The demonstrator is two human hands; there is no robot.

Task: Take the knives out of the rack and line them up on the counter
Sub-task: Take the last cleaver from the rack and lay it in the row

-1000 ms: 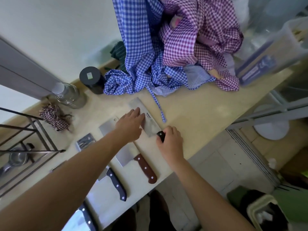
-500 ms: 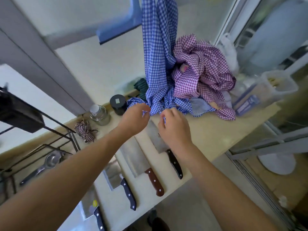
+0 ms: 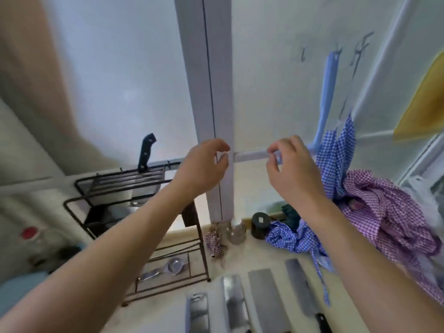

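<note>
A black wire rack (image 3: 125, 186) stands at the left, with one black-handled knife (image 3: 146, 152) upright in its top slots. Several cleavers lie side by side on the pale counter (image 3: 242, 258) at the bottom: one at the right with a black handle (image 3: 301, 287), a wide blade (image 3: 266, 299) left of it, another blade (image 3: 234, 301) and a partly cut-off one (image 3: 198, 313). My left hand (image 3: 204, 167) is raised in front of the wall, fingers curled and apart, holding nothing. My right hand (image 3: 290, 164) is raised beside it, fingers loosely bent, also holding nothing.
Blue and purple checked cloths (image 3: 365, 212) are piled at the right, one hanging from the wall. A dark canister (image 3: 260, 224), a glass jar (image 3: 236, 230) and a small checked bundle (image 3: 213, 241) stand at the counter's back. Metal scoops (image 3: 165, 267) lie on the rack's lower shelf.
Both hands have lifted off the counter and away from the right-hand cleaver to chest height. The view has tilted upward, bringing the rack and its remaining knife into sight.
</note>
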